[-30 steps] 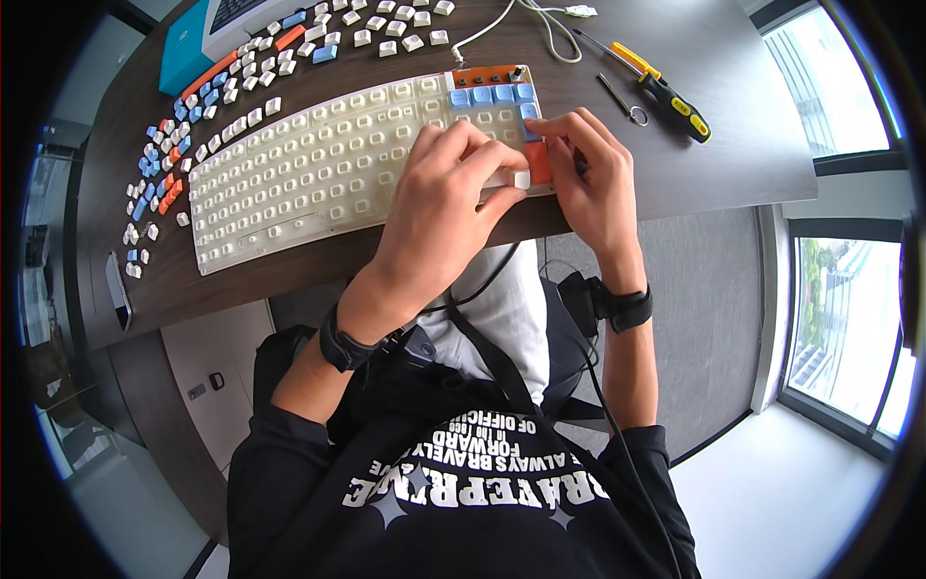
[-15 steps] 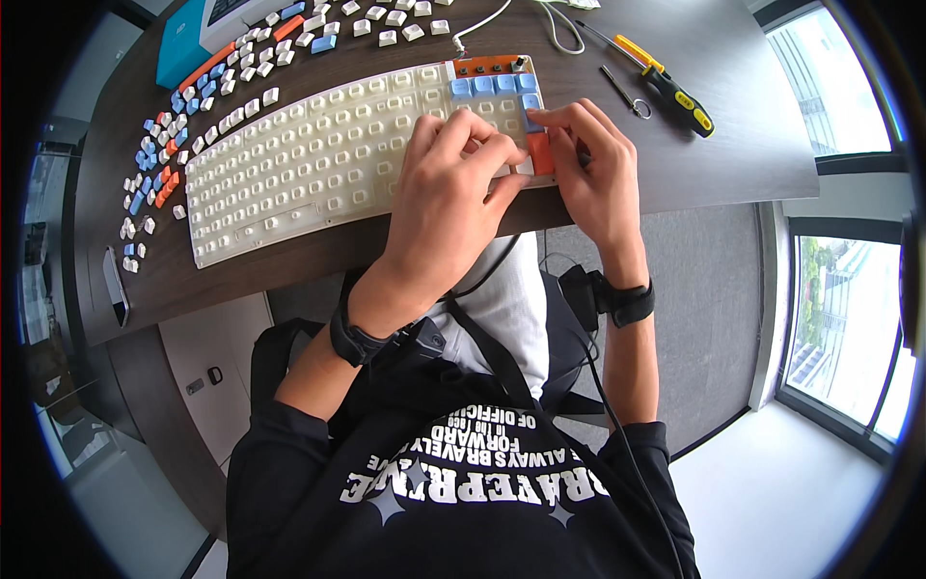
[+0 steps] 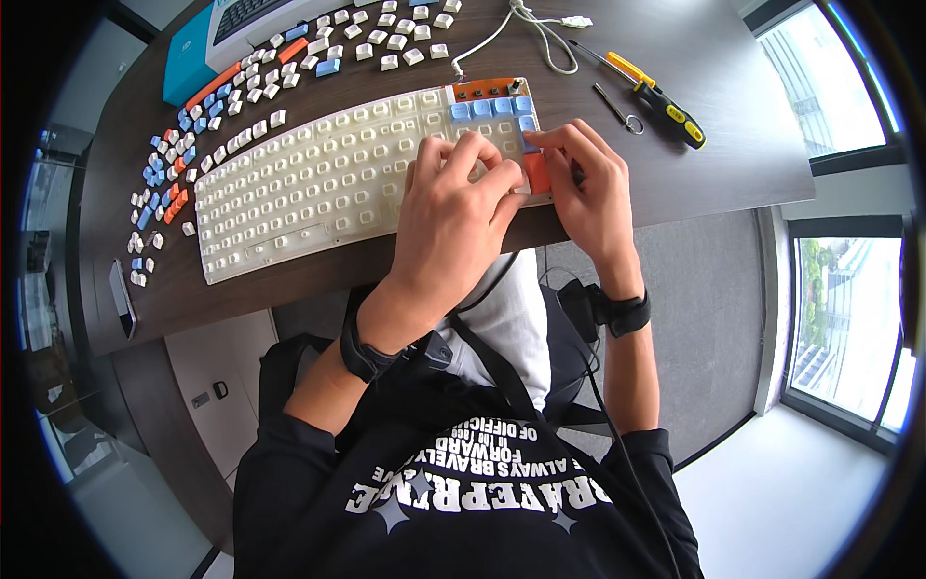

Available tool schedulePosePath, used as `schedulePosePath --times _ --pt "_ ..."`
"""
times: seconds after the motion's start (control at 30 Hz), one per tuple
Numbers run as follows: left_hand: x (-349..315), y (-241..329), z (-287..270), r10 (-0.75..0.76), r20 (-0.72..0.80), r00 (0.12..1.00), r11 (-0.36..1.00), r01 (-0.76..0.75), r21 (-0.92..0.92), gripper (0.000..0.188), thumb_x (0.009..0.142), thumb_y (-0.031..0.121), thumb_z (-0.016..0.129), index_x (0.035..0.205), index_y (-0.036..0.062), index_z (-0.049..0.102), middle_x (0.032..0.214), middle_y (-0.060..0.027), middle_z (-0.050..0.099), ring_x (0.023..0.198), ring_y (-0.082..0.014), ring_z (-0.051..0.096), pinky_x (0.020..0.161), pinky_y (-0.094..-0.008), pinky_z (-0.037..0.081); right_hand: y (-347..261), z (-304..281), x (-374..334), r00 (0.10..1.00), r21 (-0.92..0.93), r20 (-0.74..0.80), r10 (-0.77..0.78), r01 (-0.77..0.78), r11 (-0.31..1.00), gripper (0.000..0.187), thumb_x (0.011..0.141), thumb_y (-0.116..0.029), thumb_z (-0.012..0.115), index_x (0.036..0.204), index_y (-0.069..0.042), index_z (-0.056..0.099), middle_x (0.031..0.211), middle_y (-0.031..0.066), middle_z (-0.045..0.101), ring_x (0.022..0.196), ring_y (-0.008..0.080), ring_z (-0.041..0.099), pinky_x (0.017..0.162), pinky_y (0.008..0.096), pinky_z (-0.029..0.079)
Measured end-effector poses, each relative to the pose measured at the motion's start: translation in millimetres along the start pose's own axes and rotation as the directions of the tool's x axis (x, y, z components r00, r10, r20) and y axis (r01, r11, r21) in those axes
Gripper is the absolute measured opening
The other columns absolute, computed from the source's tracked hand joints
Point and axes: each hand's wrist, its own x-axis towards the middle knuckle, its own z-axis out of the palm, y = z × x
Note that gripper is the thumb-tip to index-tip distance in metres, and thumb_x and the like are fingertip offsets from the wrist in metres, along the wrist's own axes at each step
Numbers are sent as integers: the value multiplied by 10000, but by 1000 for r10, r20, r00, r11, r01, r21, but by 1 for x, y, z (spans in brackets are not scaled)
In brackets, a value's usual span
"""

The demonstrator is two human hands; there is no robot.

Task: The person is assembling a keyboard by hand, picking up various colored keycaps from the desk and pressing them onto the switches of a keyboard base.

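Observation:
A pale keyboard (image 3: 299, 183) lies along the desk's near edge, mostly without keycaps. At its upper right are a row of blue keycaps (image 3: 491, 108), a taller blue keycap on the right side and an orange keycap (image 3: 537, 174) below it. My left hand (image 3: 453, 207) bends over the keyboard's lower right, thumb and fingers closed beside the orange keycap. A bit of white shows at those fingertips; what they hold is hidden. My right hand (image 3: 596, 188) grips the keyboard's right edge, its index finger touching the tall blue keycap.
Loose white, blue and orange keycaps (image 3: 260, 82) spread across the desk's far and left parts. Behind them stands a teal-and-white box (image 3: 207, 53). A white cable (image 3: 547, 39) lies at the back. To the right are a yellow-and-black screwdriver (image 3: 666, 108) and a small metal tool with a ring (image 3: 617, 108).
The view has shifted slightly, so the keyboard and desk sit lower in the picture. Both hands stay at the keyboard's right end, with little change in their hold.

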Motion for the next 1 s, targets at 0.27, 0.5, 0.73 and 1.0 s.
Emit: schedulePosePath --times 0.27,0.5,0.73,1.0 --pt "-3 -1 4 29 -12 1000 999 -29 38 120 830 105 788 915 97 704 1028 -18 581 1002 -275 529 901 -416 470 0 -1 0 1000 -10 1 6 -6 1000 216 924 78 561 1038 -13 720 823 103 565 603 212 544 579 335 457" --pt "-1 -5 2 59 27 998 996 -60 64 139 820 94 793 929 79 709 1065 -31 588 1000 -270 536 893 -411 475 -2 -1 0 998 -20 38 50 -49 999 214 940 63 555 1063 6 721 856 106 607 695 197 588 657 294 488" --pt "-1 -1 -10 46 -52 998 998 -49 -46 254 798 62 820 1045 86 763 1115 -40 641 996 -249 583 866 -391 510 1 -1 1 1000 16 -10 7 -7 1000 225 922 94 555 1031 -7 724 820 102 566 598 189 545 571 319 455" --pt "-17 3 -7 130 24 991 985 -132 108 235 844 40 739 1079 44 752 1138 -76 647 1083 -283 586 925 -396 505 -4 -2 2 1000 -9 10 29 -29 1000 229 905 111 554 1031 3 711 785 99 545 596 195 526 554 305 420"
